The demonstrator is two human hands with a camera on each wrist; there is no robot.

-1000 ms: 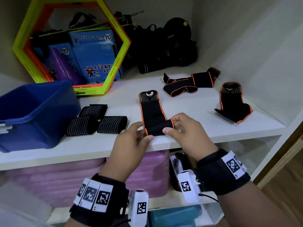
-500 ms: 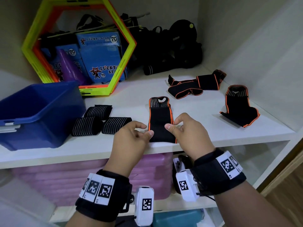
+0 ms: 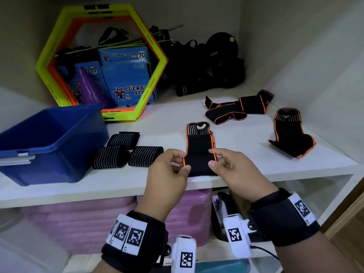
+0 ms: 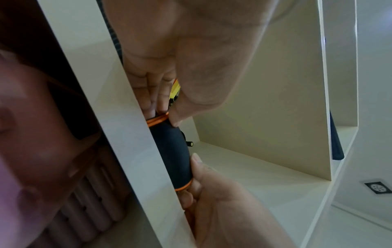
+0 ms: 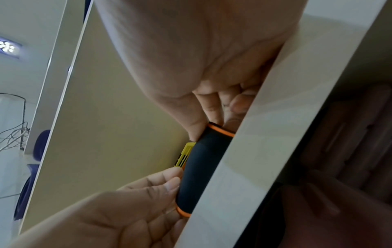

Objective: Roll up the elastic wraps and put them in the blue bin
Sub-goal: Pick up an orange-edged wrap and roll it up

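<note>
Two hands are working one wrap at the front edge of the white shelf. The left hand is pinching the left end of the rolled part of the black, orange-trimmed elastic wrap, thumb on top and fingers curled underneath, and the right hand is gripping the right end the same way. The left wrist view is showing that roll sitting right on the shelf lip, orange edging at both ends, and the right wrist view is showing it pressed between thumbs and fingertips. The unrolled tail is lying flat, stretching toward the back of the shelf, with its grey-ribbed loop end farthest away.

Three black wraps with white stripes are sitting already rolled just left of the hands, clustered together. The blue bin is standing at the left end of the shelf, just beside them. Over toward the right edge, one orange-trimmed wrap is lying loosely folded, and another is sprawling unrolled behind it. At the back left corner, a yellow-green and orange hexagon frame is leaning upright in front of blue Lucky Star boxes.
</note>
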